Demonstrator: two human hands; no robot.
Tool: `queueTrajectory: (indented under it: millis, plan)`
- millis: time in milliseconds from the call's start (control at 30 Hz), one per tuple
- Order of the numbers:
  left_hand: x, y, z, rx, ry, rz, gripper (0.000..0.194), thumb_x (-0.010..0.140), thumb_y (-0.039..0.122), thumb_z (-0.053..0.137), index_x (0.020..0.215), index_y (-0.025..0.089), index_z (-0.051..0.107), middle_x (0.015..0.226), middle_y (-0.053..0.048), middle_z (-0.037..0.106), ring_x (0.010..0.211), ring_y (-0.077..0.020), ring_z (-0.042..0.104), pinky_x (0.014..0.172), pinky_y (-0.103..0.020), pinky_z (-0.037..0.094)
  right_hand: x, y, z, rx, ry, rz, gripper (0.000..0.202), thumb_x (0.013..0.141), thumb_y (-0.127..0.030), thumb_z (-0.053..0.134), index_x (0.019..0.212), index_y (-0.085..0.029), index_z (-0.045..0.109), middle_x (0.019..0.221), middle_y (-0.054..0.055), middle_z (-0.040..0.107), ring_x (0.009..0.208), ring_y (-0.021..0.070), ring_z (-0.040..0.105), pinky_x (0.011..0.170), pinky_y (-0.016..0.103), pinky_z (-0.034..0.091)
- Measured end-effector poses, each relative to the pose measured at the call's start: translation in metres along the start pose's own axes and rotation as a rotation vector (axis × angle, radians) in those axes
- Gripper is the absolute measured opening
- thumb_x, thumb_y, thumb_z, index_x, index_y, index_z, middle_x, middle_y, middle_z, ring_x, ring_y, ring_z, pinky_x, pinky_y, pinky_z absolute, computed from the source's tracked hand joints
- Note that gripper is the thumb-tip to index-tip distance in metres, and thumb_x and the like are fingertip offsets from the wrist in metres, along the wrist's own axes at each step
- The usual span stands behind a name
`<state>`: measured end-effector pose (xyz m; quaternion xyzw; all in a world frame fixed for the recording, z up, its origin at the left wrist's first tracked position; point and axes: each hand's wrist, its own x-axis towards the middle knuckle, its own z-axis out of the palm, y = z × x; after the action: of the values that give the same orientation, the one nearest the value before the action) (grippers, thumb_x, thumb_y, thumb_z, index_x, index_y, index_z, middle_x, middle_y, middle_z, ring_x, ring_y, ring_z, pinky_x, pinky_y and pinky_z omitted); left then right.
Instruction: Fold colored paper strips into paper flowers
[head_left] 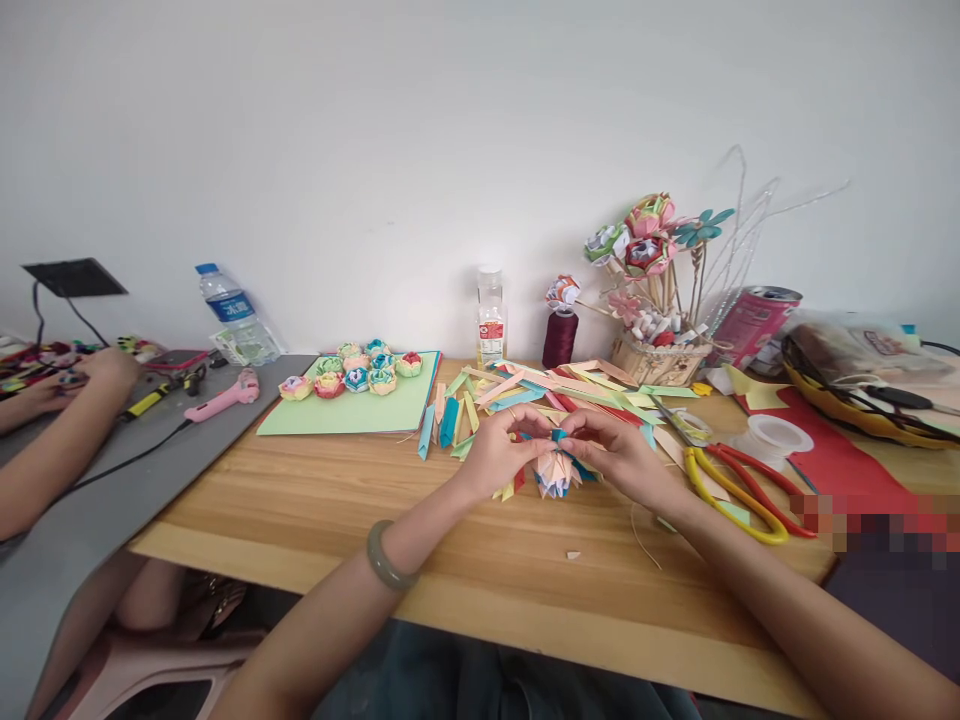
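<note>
My left hand (506, 450) and my right hand (611, 450) meet over the wooden table, fingertips pinched on a small blue folded paper strip (559, 435) between them. Just below the fingers sits a peach, white and blue folded-paper flower (555, 474); whether the blue strip is joined to it I cannot tell. Behind my hands lies a loose pile of coloured folded paper strips (517, 385). To the left, several finished paper flowers (358, 379) rest on a light green paper sheet (337, 420).
Yellow-handled scissors (731, 500) and red-handled scissors (765, 475) lie right of my hand, near a white spool (780, 435). At the back stand a clear bottle (491, 315), a dark thread cone (560, 340) and a flower basket (660, 360). At left, a co-worker's arm (67, 430) and pink glue gun (223, 397).
</note>
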<state>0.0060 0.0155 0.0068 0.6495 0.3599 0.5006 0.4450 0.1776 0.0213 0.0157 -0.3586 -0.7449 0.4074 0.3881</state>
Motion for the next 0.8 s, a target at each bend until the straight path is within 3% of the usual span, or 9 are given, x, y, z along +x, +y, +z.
queueTrajectory:
  millis: [100,333,567,800]
  plan:
    - [0.0005,-0.0011,-0.0013,0.022,-0.004,-0.030,0.013,0.065,0.017,0.065,0.069,0.014,0.054,0.071,0.001,0.057,0.067,-0.0094,0.053,0.066,-0.023,0.044,0.0004,0.0016,-0.0002,0.098,-0.085,0.036,0.022,0.076,-0.040,0.058,0.077,-0.018,0.055,0.073,0.000,0.053,0.066,0.0130,0.050,0.060,0.025,0.042]
    - [0.0014,-0.0002,-0.0048,-0.075,-0.101,-0.199,0.022,0.063,0.028,0.067,0.071,0.014,0.052,0.068,0.003,0.053,0.049,-0.0047,0.046,0.047,-0.019,0.037,0.0020,0.0050,0.0009,0.174,-0.091,0.045,0.026,0.073,-0.042,0.062,0.075,-0.017,0.057,0.072,0.001,0.052,0.065,0.0119,0.049,0.059,0.025,0.041]
    - [0.0035,-0.0011,-0.0066,-0.170,-0.190,-0.264,0.025,0.059,0.027,0.071,0.073,0.013,0.055,0.068,0.001,0.056,0.057,-0.0064,0.051,0.055,-0.020,0.039,0.0010,0.0040,0.0015,0.239,-0.111,0.116,0.024,0.072,-0.040,0.063,0.072,-0.017,0.056,0.068,-0.001,0.050,0.061,0.0101,0.047,0.056,0.024,0.038]
    - [0.0055,-0.0072,-0.0083,-0.241,-0.137,-0.334,0.023,0.055,0.022,0.073,0.067,0.011,0.056,0.061,0.002,0.056,0.055,-0.0069,0.051,0.055,-0.021,0.039,0.0023,0.0056,0.0028,0.294,-0.144,0.223,0.026,0.067,-0.038,0.068,0.075,-0.016,0.056,0.071,-0.001,0.057,0.063,0.0108,0.053,0.060,0.025,0.042]
